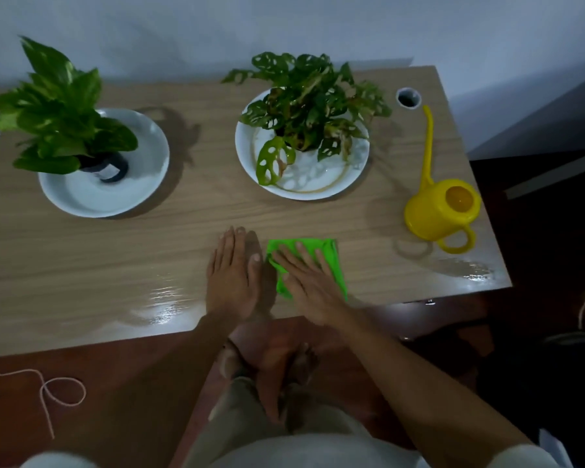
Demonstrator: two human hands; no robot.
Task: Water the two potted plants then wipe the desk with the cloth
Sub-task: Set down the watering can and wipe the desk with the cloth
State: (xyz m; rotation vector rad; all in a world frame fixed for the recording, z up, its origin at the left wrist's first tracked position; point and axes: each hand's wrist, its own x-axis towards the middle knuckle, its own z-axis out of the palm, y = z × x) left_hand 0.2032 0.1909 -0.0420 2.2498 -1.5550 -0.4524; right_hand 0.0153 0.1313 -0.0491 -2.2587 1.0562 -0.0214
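Wood-grain counter (115,251), pale and glossy, fills the view from the wall to its near edge. Two white dishes stand toward the back, each carrying a potted plant: the left plant (58,113), in a dark pot, sits off-centre on the left dish (142,184), and the right plant (311,106) sits on the right dish (318,187). A yellow watering can (441,209) is set down near the right edge, spout toward the wall, handle toward the near corner; watering therefore appears finished, and wiping is the step in hand.

The left hand (232,282) lies open and flat on bare wood, gripping nothing. The right hand (306,282) is spread open, palm down, pressing the folded green cloth (335,261) against the surface just beside the left hand, close to the near edge.

Wet sheen shows along the near edge left of the hands and at the near right corner (466,270). The next move likely calls for firm, flat strokes across those patches. Open room is widest to the left between dishes and near edge; rightward, the watering can and the counter's corner limit travel. Strokes toward the wall must stop short of the dishes.
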